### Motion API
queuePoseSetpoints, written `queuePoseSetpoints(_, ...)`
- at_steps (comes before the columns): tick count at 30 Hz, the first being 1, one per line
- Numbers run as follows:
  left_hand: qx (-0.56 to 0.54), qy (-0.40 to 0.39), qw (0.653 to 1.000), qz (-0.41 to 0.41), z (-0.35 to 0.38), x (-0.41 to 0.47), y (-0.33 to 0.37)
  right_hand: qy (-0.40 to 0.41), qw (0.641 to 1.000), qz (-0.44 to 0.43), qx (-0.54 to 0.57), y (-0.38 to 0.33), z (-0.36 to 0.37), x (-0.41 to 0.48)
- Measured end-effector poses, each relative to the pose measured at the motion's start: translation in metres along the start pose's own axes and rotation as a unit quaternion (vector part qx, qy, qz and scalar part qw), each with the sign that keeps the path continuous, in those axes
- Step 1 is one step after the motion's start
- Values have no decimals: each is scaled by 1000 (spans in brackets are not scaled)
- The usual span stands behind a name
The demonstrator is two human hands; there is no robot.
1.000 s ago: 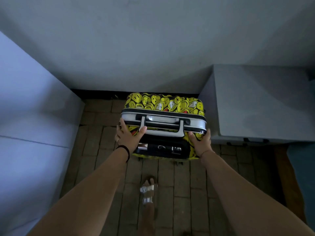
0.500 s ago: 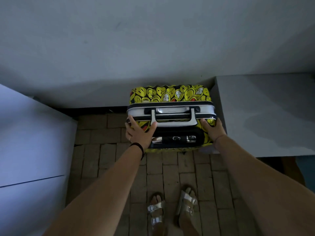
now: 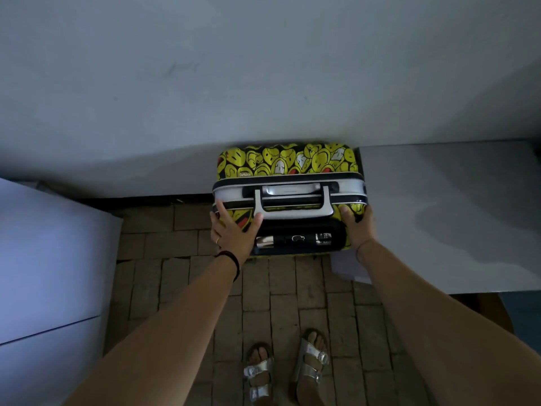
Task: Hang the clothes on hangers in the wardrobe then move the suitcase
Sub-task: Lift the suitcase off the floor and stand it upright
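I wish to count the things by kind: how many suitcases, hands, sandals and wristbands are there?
suitcase: 1
hands, the left hand and the right hand: 2
silver sandals: 2
black wristband: 1
Total: 6

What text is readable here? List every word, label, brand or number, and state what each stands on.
"100%PC": small white print, upside down in this view, on the yellow smiley-face shell of the suitcase, just above its silver frame.
Pull handle: a white logo mark and a white label, both too blurred to read.
Nothing else in view carries text.
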State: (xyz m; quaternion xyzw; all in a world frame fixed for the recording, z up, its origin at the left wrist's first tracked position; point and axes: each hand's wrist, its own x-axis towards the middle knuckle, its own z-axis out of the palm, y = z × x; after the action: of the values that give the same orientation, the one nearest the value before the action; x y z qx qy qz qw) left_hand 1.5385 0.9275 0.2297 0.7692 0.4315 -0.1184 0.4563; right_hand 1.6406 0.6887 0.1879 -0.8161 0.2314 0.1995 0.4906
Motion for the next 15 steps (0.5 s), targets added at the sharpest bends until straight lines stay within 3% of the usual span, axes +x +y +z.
queuePoseSetpoints(5, 5, -7, 1000, 5, -2, 0, 1, -6, 999, 16, -28, 9, 2, 11)
queuePoseSetpoints(11, 28, -14, 999, 11, -12, -3, 5, -12, 991, 44, -129, -31, -6, -18)
queuePoseSetpoints(15, 26, -10, 1000, -3, -25, -30, 4, -40, 983, -15, -177, -46, -19, -51)
